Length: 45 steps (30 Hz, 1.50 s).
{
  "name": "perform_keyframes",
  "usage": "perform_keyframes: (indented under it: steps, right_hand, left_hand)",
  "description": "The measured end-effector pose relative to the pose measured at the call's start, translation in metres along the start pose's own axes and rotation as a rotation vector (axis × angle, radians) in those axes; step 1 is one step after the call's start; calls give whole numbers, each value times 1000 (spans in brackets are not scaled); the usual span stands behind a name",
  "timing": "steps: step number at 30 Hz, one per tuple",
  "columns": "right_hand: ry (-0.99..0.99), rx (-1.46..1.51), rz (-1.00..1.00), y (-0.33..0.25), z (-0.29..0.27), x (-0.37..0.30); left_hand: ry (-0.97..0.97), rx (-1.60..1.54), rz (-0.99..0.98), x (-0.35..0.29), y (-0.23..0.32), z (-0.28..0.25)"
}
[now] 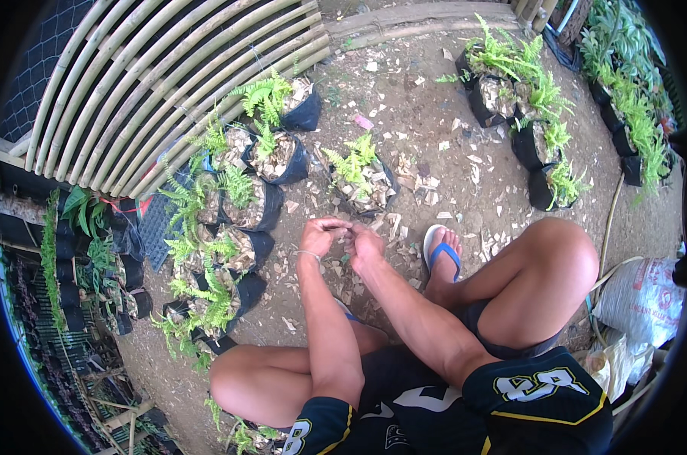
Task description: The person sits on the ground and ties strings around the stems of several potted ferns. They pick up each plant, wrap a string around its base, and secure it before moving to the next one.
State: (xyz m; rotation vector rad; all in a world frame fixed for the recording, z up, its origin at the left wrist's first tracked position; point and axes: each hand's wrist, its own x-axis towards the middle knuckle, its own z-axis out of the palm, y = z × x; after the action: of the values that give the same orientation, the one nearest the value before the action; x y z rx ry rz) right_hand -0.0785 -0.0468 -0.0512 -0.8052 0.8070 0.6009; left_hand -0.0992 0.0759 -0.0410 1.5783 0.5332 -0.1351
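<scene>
We are seeing even, soft daylight falling from above, with only faint shadows lying under the fern bags (pixel 362 178) on the dirt ground (pixel 465 152). The fisheye lens is bending the bamboo slats (pixel 169 83) into arcs, and a black vignette is closing the corners. Detail is staying sharp centrally and softening toward the rim.

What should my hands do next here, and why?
Probably reach forward to the fern bag just ahead. Your left hand and right hand meet fingers together over the chip-strewn ground; what they pinch is too small to tell, and that bag stands nearest.
</scene>
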Motion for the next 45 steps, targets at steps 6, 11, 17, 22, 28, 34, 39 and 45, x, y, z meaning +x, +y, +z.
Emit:
perform_keyframes:
  steps: [6,11,17,22,28,34,39,45]
  right_hand:
    - [-35,59,-51,1,5,-4]
    - [25,3,17,1,-3,2]
    - [-5,-52,-65,2,-7,-6]
    - [-65,81,-13,8,1,-13]
    - [-96,110,-59,16,7,-8]
    - [-29,165,25,5,7,0]
    - [23,226,-13,0,6,4]
    - [76,9,-74,0,3,3]
  left_hand:
    - [74,-41,-106,21,-4,13]
    - [209,-170,68,24,2,24]
    - [218,-407,103,16,8,16]
    - [210,-249,173,15,0,16]
    - [105,-222,54,9,0,14]
    - [34,-92,16,7,10,10]
    - [-66,-39,9,7,5,5]
    - [-40,-265,-71,13,6,5]
